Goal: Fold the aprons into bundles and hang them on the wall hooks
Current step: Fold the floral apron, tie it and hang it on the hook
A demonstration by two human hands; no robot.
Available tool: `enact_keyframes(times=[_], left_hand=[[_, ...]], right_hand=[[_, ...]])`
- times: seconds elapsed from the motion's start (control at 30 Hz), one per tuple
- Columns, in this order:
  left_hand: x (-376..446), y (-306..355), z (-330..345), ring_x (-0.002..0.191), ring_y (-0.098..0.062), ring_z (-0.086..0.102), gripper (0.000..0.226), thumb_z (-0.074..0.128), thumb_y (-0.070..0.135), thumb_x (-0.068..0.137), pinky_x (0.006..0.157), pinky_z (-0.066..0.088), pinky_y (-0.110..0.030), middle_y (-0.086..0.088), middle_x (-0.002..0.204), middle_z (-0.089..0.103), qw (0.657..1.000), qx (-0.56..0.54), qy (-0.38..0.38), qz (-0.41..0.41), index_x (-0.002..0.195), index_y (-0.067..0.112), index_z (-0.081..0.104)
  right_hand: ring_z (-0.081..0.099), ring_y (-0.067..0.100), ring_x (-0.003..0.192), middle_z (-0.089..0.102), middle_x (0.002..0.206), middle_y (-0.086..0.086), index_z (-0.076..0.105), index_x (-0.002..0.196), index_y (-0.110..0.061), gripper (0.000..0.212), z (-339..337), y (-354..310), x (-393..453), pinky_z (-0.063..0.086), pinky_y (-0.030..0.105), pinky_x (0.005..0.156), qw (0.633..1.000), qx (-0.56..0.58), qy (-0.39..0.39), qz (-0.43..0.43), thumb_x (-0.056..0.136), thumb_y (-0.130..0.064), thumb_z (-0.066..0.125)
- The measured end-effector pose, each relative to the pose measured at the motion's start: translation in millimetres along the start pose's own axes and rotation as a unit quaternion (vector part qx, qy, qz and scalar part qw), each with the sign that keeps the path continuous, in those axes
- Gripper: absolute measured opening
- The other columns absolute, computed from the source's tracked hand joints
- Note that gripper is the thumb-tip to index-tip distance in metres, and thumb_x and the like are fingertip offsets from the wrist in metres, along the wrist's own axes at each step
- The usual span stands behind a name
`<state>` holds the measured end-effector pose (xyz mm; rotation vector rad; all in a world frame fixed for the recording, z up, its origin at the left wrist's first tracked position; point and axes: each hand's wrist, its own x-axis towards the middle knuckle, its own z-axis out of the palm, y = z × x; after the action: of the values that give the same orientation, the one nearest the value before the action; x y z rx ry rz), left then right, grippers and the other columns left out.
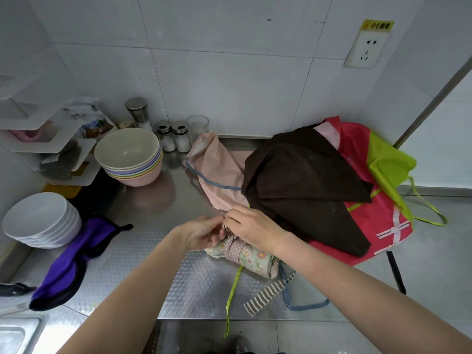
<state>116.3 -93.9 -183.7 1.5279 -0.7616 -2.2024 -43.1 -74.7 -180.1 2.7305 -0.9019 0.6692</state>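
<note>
Yellow warning label (pixel 377 26) above wall socket (pixel 367 50)

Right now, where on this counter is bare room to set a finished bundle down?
Bare steel lies between the pastel bowl stack, purple apron and the hands. The front edge left of the green strap is free too. The right is crowded by the apron pile.

Floral green bundle (pixel 251 254) showing dotted band; striped strap (pixel 265 295) trailing; brown apron (pixel 306 180) overlying red apron (pixel 370 221); purple apron (pixel 69 261) lying left.
</note>
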Motion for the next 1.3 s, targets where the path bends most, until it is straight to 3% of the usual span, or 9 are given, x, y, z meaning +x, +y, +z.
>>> enact_keyframes(times=[0.1, 0.23, 0.3, 0.4, 0.6, 0.8, 0.93, 1.13, 1.3], left_hand=[[-3, -1, -3, 0.044, -0.008, 0.060, 0.016, 0.054, 0.014, 0.093, 0.037, 0.046, -0.015, -0.006, 0.057, 0.063, 0.999, -0.038, -0.027, -0.027, 0.082, 0.003, 0.057], [-5, 1, -1, 0.039, -0.005, 0.056, 0.018, 0.052, 0.014, 0.094, 0.036, 0.045, -0.012, -0.002, 0.051, 0.059, 0.997, -0.044, -0.032, -0.052, 0.078, 0.005, 0.055], [-5, 0, 1, 0.035, -0.002, 0.050, 0.023, 0.050, 0.016, 0.094, 0.033, 0.039, -0.009, 0.002, 0.046, 0.052, 0.997, -0.039, -0.021, -0.057, 0.072, 0.010, 0.050], [0, -2, 8, 0.030, 0.000, 0.043, 0.027, 0.051, 0.024, 0.094, 0.029, 0.032, -0.009, 0.005, 0.039, 0.046, 0.996, -0.080, 0.021, -0.037, 0.071, 0.012, 0.045], [3, -1, 12, 0.034, -0.006, 0.052, 0.024, 0.056, 0.020, 0.092, 0.036, 0.045, -0.013, -0.002, 0.043, 0.052, 0.989, -0.142, 0.048, -0.017, 0.073, 0.006, 0.049], [3, 3, 17, 0.028, -0.002, 0.044, 0.027, 0.050, 0.006, 0.094, 0.030, 0.031, -0.009, 0.002, 0.036, 0.050, 0.992, -0.007, 0.112, 0.053, 0.067, 0.007, 0.048], [2, 7, 13, 0.033, -0.002, 0.047, 0.024, 0.046, 0.006, 0.095, 0.034, 0.031, -0.012, 0.003, 0.042, 0.053, 0.993, 0.066, 0.095, 0.019, 0.072, 0.011, 0.049], [-1, 6, 7, 0.033, -0.002, 0.047, 0.023, 0.042, 0.001, 0.095, 0.032, 0.028, -0.012, 0.003, 0.041, 0.052, 0.993, 0.071, 0.098, -0.006, 0.074, 0.010, 0.047], [11, 10, 8, 0.037, -0.013, 0.034, 0.031, 0.049, -0.002, 0.091, 0.032, 0.021, -0.013, -0.005, 0.047, 0.040, 0.976, 0.067, 0.194, 0.080, 0.061, 0.007, 0.046]], right_hand=[[0.058, 0.018, 0.072, 0.058, 0.075, 0.001, 0.064, 0.076, -0.010, 0.009, 1, 1, -3, 0.052, 0.029, 0.062, 0.996, 0.056, -0.008, 0.062, 0.076, -0.003, 0.069], [0.055, 0.018, 0.075, 0.056, 0.076, 0.002, 0.062, 0.076, -0.011, 0.009, 2, -1, -6, 0.051, 0.029, 0.070, 1.000, 0.019, -0.019, 0.012, 0.083, -0.006, 0.060], [0.055, 0.019, 0.072, 0.055, 0.072, 0.002, 0.060, 0.071, -0.011, 0.013, 0, -4, -4, 0.051, 0.030, 0.067, 1.000, 0.002, -0.009, -0.015, 0.079, -0.001, 0.064], [0.055, 0.020, 0.065, 0.054, 0.065, 0.002, 0.057, 0.065, -0.011, 0.021, -1, -7, 2, 0.050, 0.029, 0.059, 0.999, -0.021, 0.019, -0.021, 0.083, -0.003, 0.053], [0.056, 0.019, 0.060, 0.053, 0.062, 0.002, 0.058, 0.062, -0.012, 0.022, 2, 0, 2, 0.050, 0.029, 0.053, 0.999, -0.049, 0.015, -0.006, 0.081, -0.003, 0.051], [0.056, 0.017, 0.059, 0.054, 0.060, 0.000, 0.056, 0.062, -0.013, 0.021, 4, 3, 1, 0.049, 0.025, 0.054, 0.998, -0.061, -0.008, -0.003, 0.076, 0.002, 0.055], [0.058, 0.018, 0.064, 0.058, 0.066, 0.001, 0.060, 0.066, -0.012, 0.025, 6, 3, 2, 0.050, 0.026, 0.060, 0.998, -0.062, -0.008, -0.025, 0.084, 0.000, 0.047], [0.057, 0.021, 0.070, 0.059, 0.071, 0.002, 0.063, 0.076, -0.011, 0.020, 9, 1, 8, 0.052, 0.031, 0.062, 0.996, -0.028, -0.075, -0.045, 0.075, -0.001, 0.045], [0.052, 0.019, 0.070, 0.056, 0.067, 0.002, 0.052, 0.079, -0.011, 0.012, 8, -4, 6, 0.050, 0.030, 0.058, 0.998, 0.007, -0.059, -0.026, 0.072, -0.007, 0.043]])
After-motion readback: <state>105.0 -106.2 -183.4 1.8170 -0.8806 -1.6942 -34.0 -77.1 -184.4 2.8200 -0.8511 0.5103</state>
